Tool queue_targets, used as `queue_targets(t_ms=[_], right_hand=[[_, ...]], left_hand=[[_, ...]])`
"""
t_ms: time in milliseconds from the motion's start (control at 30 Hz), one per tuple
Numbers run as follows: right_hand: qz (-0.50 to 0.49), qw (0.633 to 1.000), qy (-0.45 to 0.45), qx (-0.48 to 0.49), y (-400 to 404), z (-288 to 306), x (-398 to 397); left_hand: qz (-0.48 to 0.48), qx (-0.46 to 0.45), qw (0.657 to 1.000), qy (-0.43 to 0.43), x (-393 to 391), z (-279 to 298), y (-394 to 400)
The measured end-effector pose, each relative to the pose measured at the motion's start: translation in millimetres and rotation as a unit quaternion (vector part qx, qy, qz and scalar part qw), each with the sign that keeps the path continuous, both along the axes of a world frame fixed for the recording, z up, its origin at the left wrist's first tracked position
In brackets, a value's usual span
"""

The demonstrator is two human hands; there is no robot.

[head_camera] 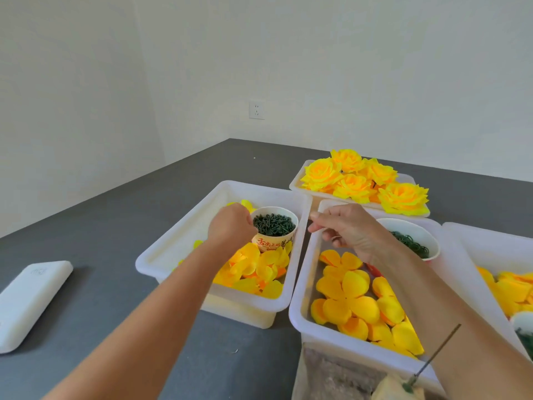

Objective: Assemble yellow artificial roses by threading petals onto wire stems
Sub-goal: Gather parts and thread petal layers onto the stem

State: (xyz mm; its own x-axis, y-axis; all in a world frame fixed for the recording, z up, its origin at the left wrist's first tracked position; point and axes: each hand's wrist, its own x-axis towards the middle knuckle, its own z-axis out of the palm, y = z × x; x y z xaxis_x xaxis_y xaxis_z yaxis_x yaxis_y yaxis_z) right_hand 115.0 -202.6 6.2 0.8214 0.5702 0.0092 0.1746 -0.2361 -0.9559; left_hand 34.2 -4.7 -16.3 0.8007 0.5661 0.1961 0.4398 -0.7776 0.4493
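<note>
My left hand (230, 225) reaches into the left white bin (161, 249), its fingers curled at the rim of a paper cup (274, 228) filled with dark green stem pieces; what the fingertips hold is hidden. Loose yellow petals (253, 269) lie in front of that cup. My right hand (346, 229) hovers over the middle bin (300, 284), fingers loosely pinched, with nothing visible in them. Large yellow petal layers (354, 295) fill the middle bin. A thin wire stem (438, 353) stands upright at the lower right.
Several finished yellow roses (366, 180) sit in a white tray at the back. A second cup (412, 241) holds green rings. A third bin (496, 272) with petals is at the right. A white flat box (28, 301) lies at the left on the grey table (115, 226).
</note>
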Motion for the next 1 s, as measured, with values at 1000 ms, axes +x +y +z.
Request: queue_targets(t_ms=[1000], right_hand=[[0.082,0.994,-0.071,-0.036,14,-22,-4]], left_hand=[[-0.071,-0.164,0.984,0.015,-11,-17,8]])
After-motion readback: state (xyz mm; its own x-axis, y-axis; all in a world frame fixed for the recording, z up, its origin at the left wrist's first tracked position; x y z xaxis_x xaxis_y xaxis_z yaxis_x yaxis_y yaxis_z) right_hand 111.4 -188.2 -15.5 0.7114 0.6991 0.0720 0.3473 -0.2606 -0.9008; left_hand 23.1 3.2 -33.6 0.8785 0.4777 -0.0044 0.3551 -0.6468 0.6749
